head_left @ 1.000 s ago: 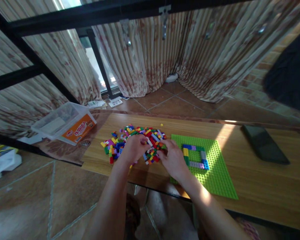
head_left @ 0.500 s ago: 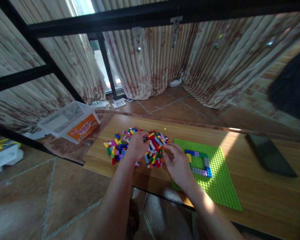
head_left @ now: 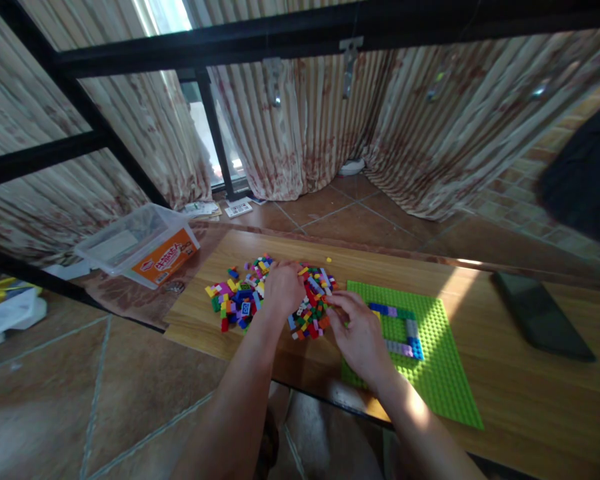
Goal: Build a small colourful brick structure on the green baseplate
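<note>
The left hand [head_left: 284, 290] is palm-down over the loose heap of small, multicoloured plastic building bricks [head_left: 310, 317], its fingers bent down among them; the back of the hand hides the fingertips. The right hand [head_left: 361, 333] is at the heap's right edge, thumb and fingers half curled toward the bricks. At this size I can't fairly tell whether either hand grips a brick. The heap lies on the long wood-grain table [head_left: 207, 270], with one small yellow brick [head_left: 329, 259] apart behind it. Just right of the heap, partly behind the right hand and forearm, lies a flat, bright green studded baseplate [head_left: 447, 380] bearing a rectangular outline of blue, purple, green, grey and yellow bricks [head_left: 411, 328]. Farther right lies a dark, flat rectangular object [head_left: 543, 317].
</note>
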`<state>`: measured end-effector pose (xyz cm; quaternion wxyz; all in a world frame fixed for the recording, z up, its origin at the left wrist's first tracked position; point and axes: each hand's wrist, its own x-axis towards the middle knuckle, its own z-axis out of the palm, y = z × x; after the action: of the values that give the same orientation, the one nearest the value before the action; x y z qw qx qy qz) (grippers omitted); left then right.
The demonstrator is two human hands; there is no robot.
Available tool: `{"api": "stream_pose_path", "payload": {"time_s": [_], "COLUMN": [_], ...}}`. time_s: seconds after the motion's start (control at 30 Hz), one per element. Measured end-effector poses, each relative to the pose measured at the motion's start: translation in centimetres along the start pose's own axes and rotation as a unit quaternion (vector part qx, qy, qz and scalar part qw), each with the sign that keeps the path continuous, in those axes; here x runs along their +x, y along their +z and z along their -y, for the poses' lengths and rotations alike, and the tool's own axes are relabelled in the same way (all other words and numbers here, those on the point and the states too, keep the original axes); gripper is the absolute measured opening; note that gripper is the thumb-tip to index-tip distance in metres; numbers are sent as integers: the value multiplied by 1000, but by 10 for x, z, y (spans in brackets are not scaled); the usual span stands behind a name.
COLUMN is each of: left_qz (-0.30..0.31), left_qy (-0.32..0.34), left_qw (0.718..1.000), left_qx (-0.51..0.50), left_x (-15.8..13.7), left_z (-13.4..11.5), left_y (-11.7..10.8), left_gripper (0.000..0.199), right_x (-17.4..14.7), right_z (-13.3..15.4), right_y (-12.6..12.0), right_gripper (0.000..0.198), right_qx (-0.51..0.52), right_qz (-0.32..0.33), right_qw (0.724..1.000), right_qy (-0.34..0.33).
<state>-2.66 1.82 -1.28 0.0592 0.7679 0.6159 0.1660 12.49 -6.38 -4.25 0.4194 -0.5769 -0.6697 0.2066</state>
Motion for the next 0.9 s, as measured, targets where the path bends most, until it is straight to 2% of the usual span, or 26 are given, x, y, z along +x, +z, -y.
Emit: {"api": "stream_pose_path", "payload": {"time_s": [0.3, 0.63, 0.9], "left_qz": [-6, 32, 9], "left_qy": [-36, -15, -32], "left_qw": [999, 999, 999], "left_qx": [-14, 30, 17], "left_x": [-1, -2, -3], "left_z": [4, -1, 0], "left_y": [2, 0, 3], "left_gripper": [27, 25, 23], "right_x": [0, 0, 0], "right_z": [-1, -1, -2], "right_y": [-4, -3, -3], "right_gripper": [22, 21, 21], "right_qx": [2, 0, -3], "right_qz": [11, 3, 3], "right_qw": [1000, 1000, 1000], "right_qy": [2, -10, -8]}}
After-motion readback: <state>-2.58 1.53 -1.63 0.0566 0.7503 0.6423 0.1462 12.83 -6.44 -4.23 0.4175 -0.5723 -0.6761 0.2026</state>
